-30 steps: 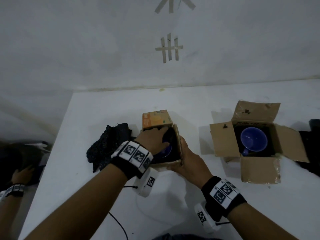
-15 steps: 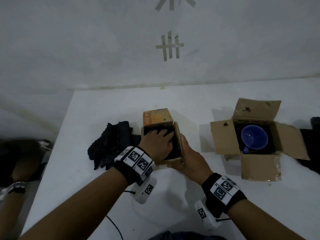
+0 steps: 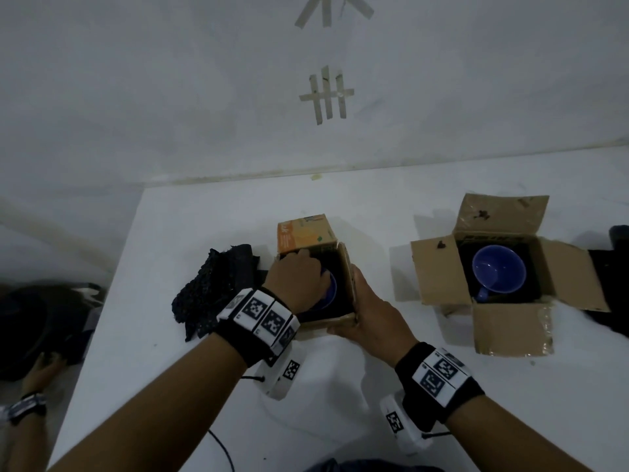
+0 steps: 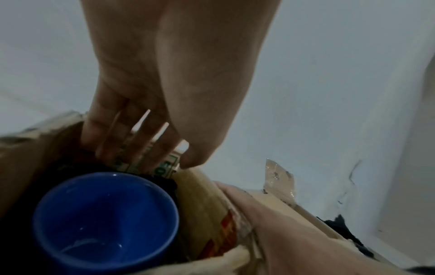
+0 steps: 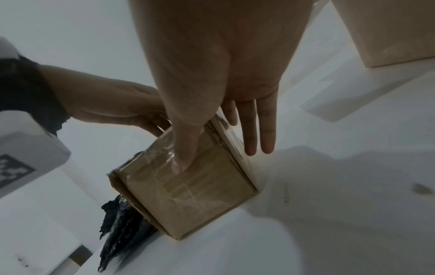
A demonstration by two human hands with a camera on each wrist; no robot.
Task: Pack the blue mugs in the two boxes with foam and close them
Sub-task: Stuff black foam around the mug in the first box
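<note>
A small cardboard box with an orange flap stands mid-table and holds a blue mug in black foam. My left hand reaches into it; in the left wrist view its straight fingers push down between the mug and the far wall. My right hand braces the box's near right corner, thumb flat on the near face, fingers straight along the raised right flap. A second box stands open at the right with a blue mug in foam.
A loose black foam piece lies just left of the small box. Dark material lies at the table's right edge. Another person's hand is low at the left, beyond the table's left edge. A cable runs near the front.
Half a second ago my left hand lay flat over the box's mouth, hiding the mug. It has since pushed down at the far left of the box, and the mug shows again. The right hand stayed.
</note>
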